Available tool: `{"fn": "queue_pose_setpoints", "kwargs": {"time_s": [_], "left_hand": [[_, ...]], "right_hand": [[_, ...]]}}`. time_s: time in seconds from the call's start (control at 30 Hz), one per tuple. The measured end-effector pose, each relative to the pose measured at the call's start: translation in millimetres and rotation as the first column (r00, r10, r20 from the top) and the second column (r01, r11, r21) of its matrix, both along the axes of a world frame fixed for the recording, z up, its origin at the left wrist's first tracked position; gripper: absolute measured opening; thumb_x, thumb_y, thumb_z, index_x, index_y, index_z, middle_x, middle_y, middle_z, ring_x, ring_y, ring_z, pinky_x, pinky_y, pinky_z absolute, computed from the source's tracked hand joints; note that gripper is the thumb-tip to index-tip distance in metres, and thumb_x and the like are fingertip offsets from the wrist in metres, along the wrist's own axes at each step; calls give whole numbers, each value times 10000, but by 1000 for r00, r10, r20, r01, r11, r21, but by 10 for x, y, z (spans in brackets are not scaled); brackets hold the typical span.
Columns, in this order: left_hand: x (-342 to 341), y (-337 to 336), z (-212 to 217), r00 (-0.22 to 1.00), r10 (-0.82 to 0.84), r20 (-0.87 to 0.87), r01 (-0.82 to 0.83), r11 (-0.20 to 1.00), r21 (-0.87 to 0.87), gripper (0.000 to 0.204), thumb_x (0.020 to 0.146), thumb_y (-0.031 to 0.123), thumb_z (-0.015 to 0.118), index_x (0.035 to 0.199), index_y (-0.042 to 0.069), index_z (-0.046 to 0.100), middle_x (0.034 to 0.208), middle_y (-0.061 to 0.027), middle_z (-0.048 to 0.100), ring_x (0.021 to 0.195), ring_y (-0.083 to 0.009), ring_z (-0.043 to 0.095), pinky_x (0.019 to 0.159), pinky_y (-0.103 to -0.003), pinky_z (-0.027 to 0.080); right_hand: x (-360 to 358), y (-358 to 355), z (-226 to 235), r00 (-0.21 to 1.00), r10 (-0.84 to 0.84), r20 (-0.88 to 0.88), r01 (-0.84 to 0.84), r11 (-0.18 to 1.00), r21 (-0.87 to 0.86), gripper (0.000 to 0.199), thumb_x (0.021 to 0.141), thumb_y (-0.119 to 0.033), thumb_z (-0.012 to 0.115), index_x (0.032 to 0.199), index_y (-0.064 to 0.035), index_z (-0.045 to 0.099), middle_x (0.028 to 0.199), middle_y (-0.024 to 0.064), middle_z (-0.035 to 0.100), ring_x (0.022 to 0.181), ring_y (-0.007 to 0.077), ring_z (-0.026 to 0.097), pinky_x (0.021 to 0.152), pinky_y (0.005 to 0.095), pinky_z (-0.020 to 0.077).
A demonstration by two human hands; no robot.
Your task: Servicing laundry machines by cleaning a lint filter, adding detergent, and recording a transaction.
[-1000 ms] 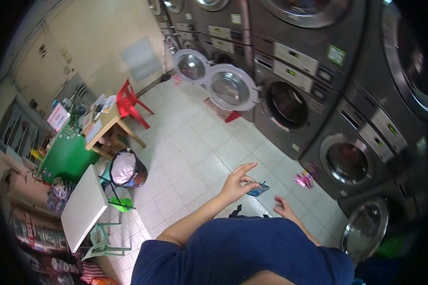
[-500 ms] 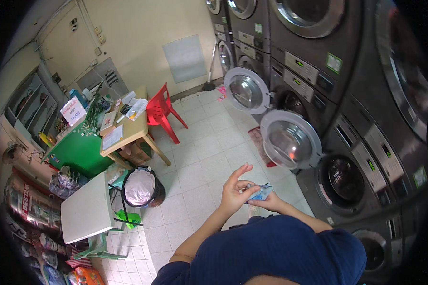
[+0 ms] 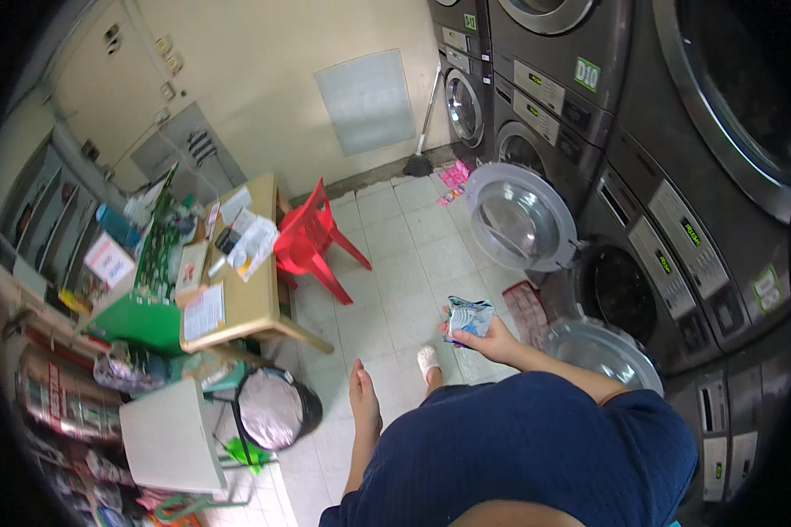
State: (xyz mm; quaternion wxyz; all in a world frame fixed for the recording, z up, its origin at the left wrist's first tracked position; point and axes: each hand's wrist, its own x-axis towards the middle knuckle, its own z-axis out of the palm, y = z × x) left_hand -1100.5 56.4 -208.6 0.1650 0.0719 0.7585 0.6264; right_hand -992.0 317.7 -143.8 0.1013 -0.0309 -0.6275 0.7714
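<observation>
My right hand (image 3: 494, 341) is closed on a crumpled blue-and-white packet (image 3: 469, 316), held out over the tiled floor. Seen edge-on, my left hand (image 3: 365, 400) hangs lower and apart from it, its fingers stretched and nothing in it. To the right of the packet, a round glass washer door (image 3: 520, 215) stands swung out from its machine. Another open door (image 3: 602, 353) sits close beside my right forearm. What the packet contains is hidden.
Stacked dark machines (image 3: 677, 237) line the right side. A red plastic chair (image 3: 312, 241) stands by a cluttered table (image 3: 246, 307) at the left. Nearer are a black basket (image 3: 308, 408) of pale cloth, a white table (image 3: 171, 439) and, by the washers, a reddish mat (image 3: 525, 312).
My left hand has let go of the packet and dropped down and left. The packet stays in my right hand. My view has shifted forward toward the back wall, and a foot now shows.
</observation>
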Motion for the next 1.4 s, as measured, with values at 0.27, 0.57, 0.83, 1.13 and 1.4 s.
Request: {"fn": "queue_pose_setpoints", "kwargs": {"time_s": [0.27, 0.57, 0.83, 1.13, 1.4], "left_hand": [[-2939, 2430, 636, 899, -352, -262, 369, 929, 20, 546, 1024, 371, 241, 1330, -35, 440, 1369, -182, 454, 1320, -259, 369, 1113, -354, 218], [-4979, 5685, 829, 650, -737, -185, 760, 628, 167, 619, 992, 518, 235, 1444, 99, 300, 1421, -85, 417, 1316, -218, 339, 1052, -394, 275], [-7184, 8159, 879, 617, -743, 259, 567, 648, 509, 664, 949, 598, 280, 1450, 164, 260, 1339, -41, 493, 1130, -163, 472, 959, -363, 368], [-9494, 11493, 192, 507, -789, 347, 523, 601, 605, 638, 936, 577, 380, 1412, 160, 299, 1299, -89, 497, 1063, -188, 496, 920, -361, 400], [-10530, 13855, -87, 474, -698, 537, 405, 715, 570, 504, 986, 454, 351, 1385, 150, 313, 1344, -104, 426, 1279, -263, 357, 1066, -440, 255]], "right_hand": [[-2317, 1690, 184, 953, -292, -83, 294, 956, 8, 448, 922, -169, 580, 1292, 5, 399, 1087, 134, 629, 1007, 183, 610, 867, 326, 492], [-4329, 4236, -137, 752, -649, -116, 651, 758, -22, 282, 939, -188, 560, 1118, 28, 573, 1030, 99, 665, 931, 167, 636, 847, 314, 495], [-6014, 6242, -40, 723, -687, -68, 689, 712, 137, 307, 952, -252, 538, 1110, 6, 592, 1012, 41, 640, 934, 145, 588, 852, 289, 446], [-7522, 7846, -62, 678, -735, -14, 735, 678, 29, 259, 953, -211, 547, 1117, -13, 569, 1017, 25, 615, 930, 98, 553, 835, 263, 441], [-8923, 8964, -162, 515, -856, -52, 856, 516, -14, 347, 965, -253, 524, 1212, -11, 500, 1120, 80, 616, 998, 140, 583, 885, 291, 453]]}}
